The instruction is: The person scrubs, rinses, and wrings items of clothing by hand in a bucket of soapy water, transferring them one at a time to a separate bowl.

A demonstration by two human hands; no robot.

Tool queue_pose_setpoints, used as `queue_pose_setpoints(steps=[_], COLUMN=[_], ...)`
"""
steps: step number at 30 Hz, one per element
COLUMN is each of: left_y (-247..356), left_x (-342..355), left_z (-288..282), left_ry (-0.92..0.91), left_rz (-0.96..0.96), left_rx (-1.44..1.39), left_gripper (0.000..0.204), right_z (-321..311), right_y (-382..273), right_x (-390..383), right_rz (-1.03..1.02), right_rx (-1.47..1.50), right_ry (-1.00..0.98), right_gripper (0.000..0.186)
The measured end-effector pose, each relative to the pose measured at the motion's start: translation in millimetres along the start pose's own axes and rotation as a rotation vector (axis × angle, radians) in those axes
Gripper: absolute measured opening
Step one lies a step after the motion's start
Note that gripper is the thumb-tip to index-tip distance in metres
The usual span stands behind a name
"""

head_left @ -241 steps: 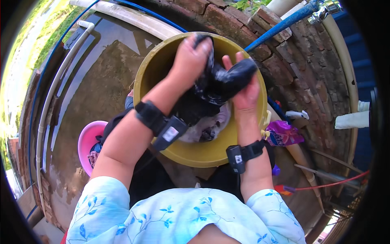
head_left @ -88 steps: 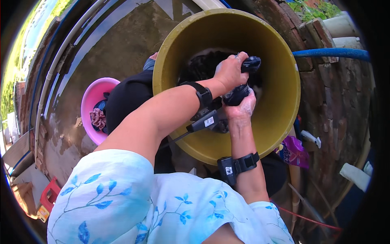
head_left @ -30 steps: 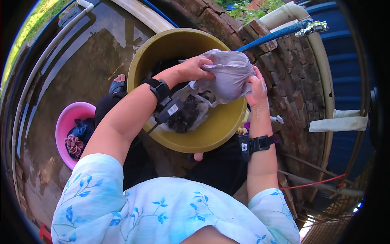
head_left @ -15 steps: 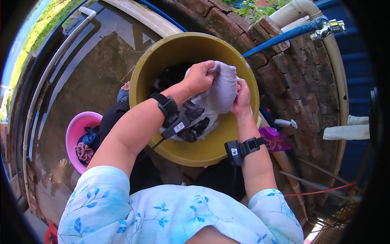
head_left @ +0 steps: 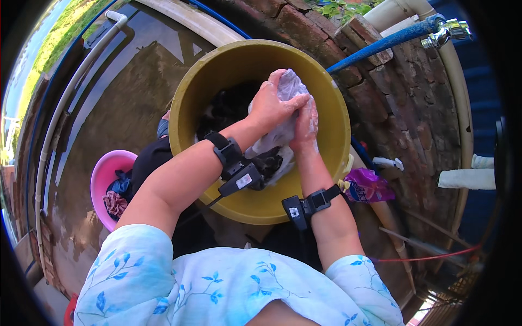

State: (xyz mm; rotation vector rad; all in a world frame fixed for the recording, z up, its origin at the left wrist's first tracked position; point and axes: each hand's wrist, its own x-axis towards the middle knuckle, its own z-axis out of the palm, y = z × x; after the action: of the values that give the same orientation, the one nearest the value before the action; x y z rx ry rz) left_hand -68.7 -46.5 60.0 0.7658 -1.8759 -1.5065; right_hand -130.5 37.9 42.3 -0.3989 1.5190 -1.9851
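Note:
A wet, pale lilac-white cloth (head_left: 278, 135) is bunched between my hands over a large yellow tub (head_left: 255, 213). My left hand (head_left: 273, 104) is closed round its upper part, with the thumb reaching across toward the right hand. Pressed against the cloth's right side, my right hand (head_left: 305, 126) grips it too, and suds cling to the fingers. The cloth's lower end hangs into the tub. Beneath it lie dark, soapy clothes (head_left: 225, 111), partly hidden by my left forearm. What kind of garment the cloth is, I cannot tell.
A pink basin (head_left: 99, 182) with dark and pinkish clothes stands at the left. Right of the tub are a purple packet (head_left: 370, 186) and a white-handled brush-like item (head_left: 388, 162). A blue pipe with a metal tap (head_left: 447, 33) juts in above a brick wall (head_left: 391, 103).
My hands have come together, and the cloth that was spread between them is now squeezed into a bunch. My right hand has moved left, toward the left hand.

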Motion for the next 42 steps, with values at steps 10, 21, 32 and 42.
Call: queue_pose_setpoints(steps=[10,21,32,42], left_y=[-11.3,-32.6,-4.6,-17.3], left_x=[-25.6,-15.2,17.0,-33.2], left_z=[10.6,15.2,-16.4,-14.6], left_ry=[0.142,0.091,0.140,-0.249], left_rz=[-0.055,-0.113,0.165,0.305], left_rx=[0.033,0.068,-0.230,0.433], left_gripper=[0.043,0.040,0.044,0.042], right_z=[0.6,-0.2,2.4,-18.0], right_y=[11.9,31.6,16.3,30.6], right_x=[-0.9,4.3,-7.2,4.3], right_rz=[-0.316,0.130,0.499,0.464], right_rx=[-0.715,-0.103,0.528,0.617], right_ry=[0.276,0.294,-0.161,-0.149], right_gripper=[0.039,0.030,0.076,0.041])
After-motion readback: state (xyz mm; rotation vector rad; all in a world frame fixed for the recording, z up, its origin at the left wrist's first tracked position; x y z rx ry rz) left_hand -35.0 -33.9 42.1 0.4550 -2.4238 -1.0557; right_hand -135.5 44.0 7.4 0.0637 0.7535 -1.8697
